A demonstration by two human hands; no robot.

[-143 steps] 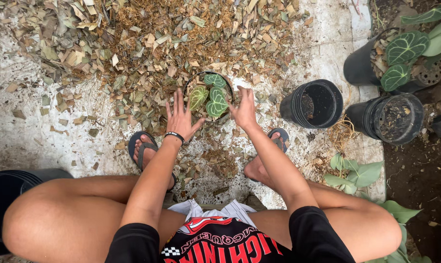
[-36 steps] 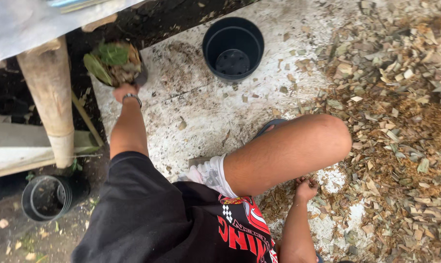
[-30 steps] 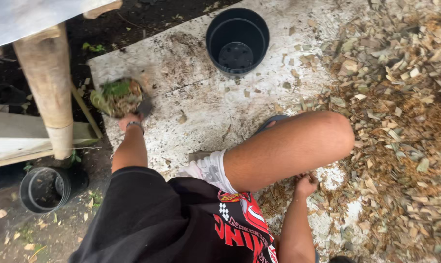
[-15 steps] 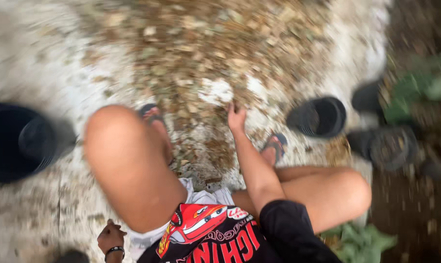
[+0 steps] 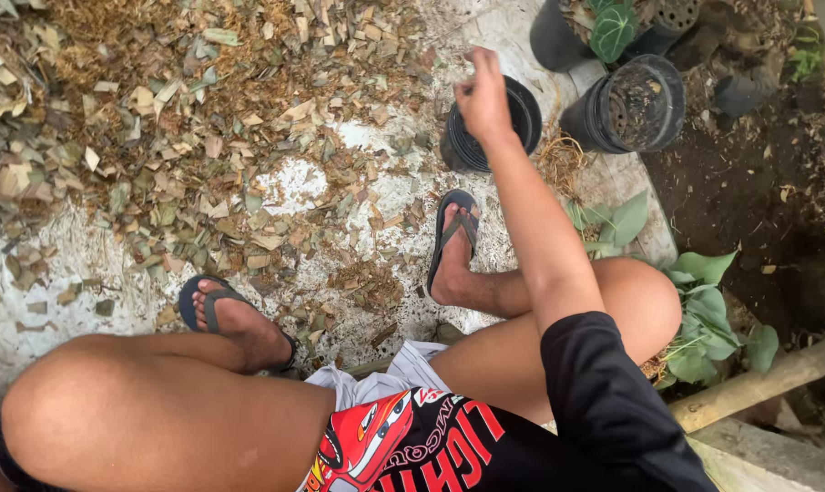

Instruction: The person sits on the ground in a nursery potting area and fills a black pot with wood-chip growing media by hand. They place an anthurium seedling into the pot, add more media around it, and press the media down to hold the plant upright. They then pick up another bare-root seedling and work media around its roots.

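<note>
My right hand [image 5: 483,98] is stretched forward over the near rim of an empty black plastic pot [image 5: 524,117]. Its fingers are loosely curled and seen from the back; whether they grip the rim is unclear. My left hand is out of view. I squat on pale concrete with both feet in dark sandals [image 5: 455,239]; the other foot [image 5: 230,319] is at the left. A broad pile of dried leaf pieces and chips [image 5: 203,118] covers the ground ahead.
A black pot filled with soil [image 5: 626,105] stands right of the empty one. Behind it is a pot with a veined green leaf [image 5: 608,27]. Green leafy plants [image 5: 704,337] and dark earth lie at the right. A wooden beam [image 5: 758,383] runs along the lower right.
The view has swung from my left side back to the leaf pile. My left hand, which set a potted plant down at the left, has left the view. My right hand has risen from the ground to the empty pot.
</note>
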